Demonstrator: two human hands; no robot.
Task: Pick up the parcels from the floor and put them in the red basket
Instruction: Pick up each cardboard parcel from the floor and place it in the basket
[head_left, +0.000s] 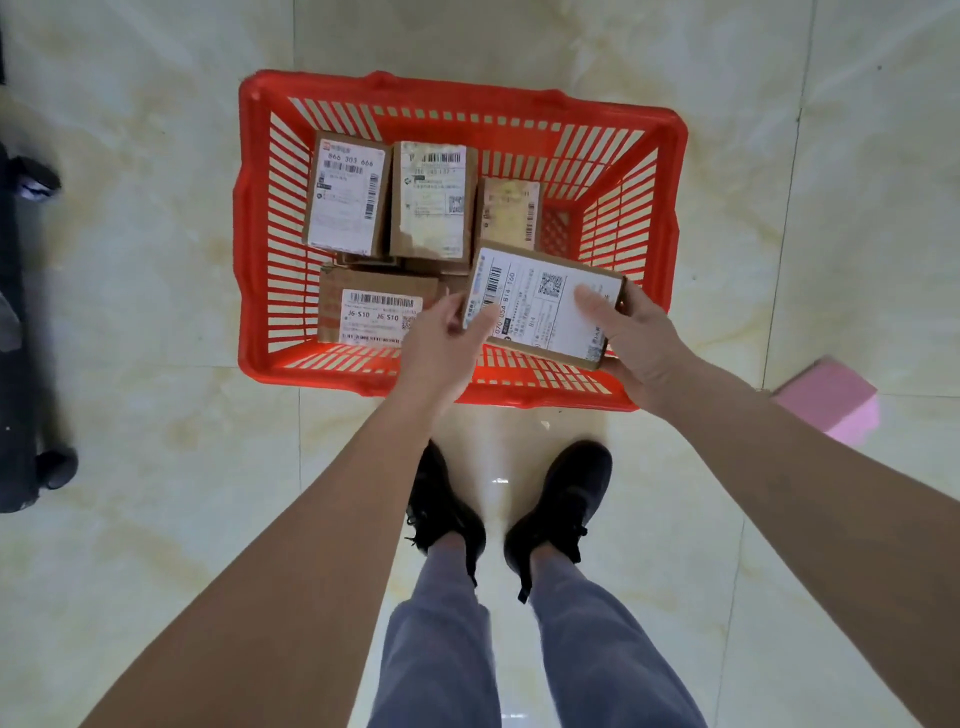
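- Currently a person is standing over the red basket (254, 218), which is sitting on the pale tiled floor (145, 322) just in front of the black shoes (563, 499).
- Right hand (641, 340) is gripping the held parcel (543, 304): thumb is pressing on the white label on top, fingers are curling round the right edge and underneath.
- Left hand (441, 345) is touching the parcel's left edge with relaxed, mostly straight fingers; thumb is lying against the label corner, not clearly pinching.
- Held parcel is hovering tilted above the basket's near-right part, label facing up, barcode along its left side.
- Inside the basket four more parcels are showing: the 866 parcel (348, 200) at far left, the middle parcel (434, 200) just beside it, the small parcel (511, 213) lower down to the right, and the J6-S10 parcel (376, 306) nearer the person, partly hidden by the left hand.
- More cardboard is peeking out under the two far boxes; cannot tell how many.
- Pink block (831, 397) is lying on the floor right of the basket, apart from it.
- Dark wheeled object (26, 322) is standing at the left edge.
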